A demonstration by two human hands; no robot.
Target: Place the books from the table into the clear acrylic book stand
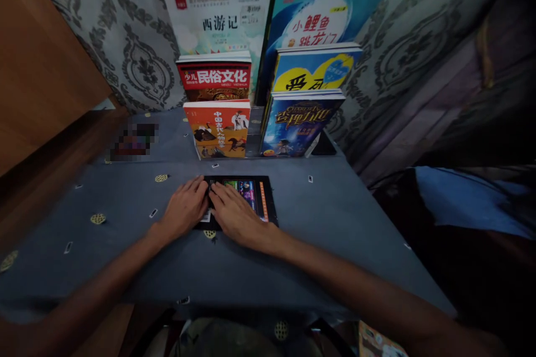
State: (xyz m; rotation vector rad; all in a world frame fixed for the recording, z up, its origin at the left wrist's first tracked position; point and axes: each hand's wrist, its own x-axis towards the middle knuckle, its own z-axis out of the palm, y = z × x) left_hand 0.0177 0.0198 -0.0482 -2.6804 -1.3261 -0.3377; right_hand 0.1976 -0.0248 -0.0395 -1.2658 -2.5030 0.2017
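Observation:
A black-covered book (pixel 255 195) lies flat on the grey-blue tablecloth (pixel 125 201) in front of me. My left hand (pixel 186 207) rests palm down on its left edge, fingers spread. My right hand (pixel 234 213) lies flat across the cover beside it, fingertips almost touching the left hand's. Neither hand grips the book; both press on top of it.
Behind the flat book, rows of children's books stand tiered: an orange one (pixel 218 128) and a dark blue one (pixel 297 122) in front, a red one (pixel 214 77) and a yellow-blue one (pixel 312 70) behind. A wooden panel (pixel 37 67) stands at left. Patterned wallpaper (pixel 129 39) backs the display.

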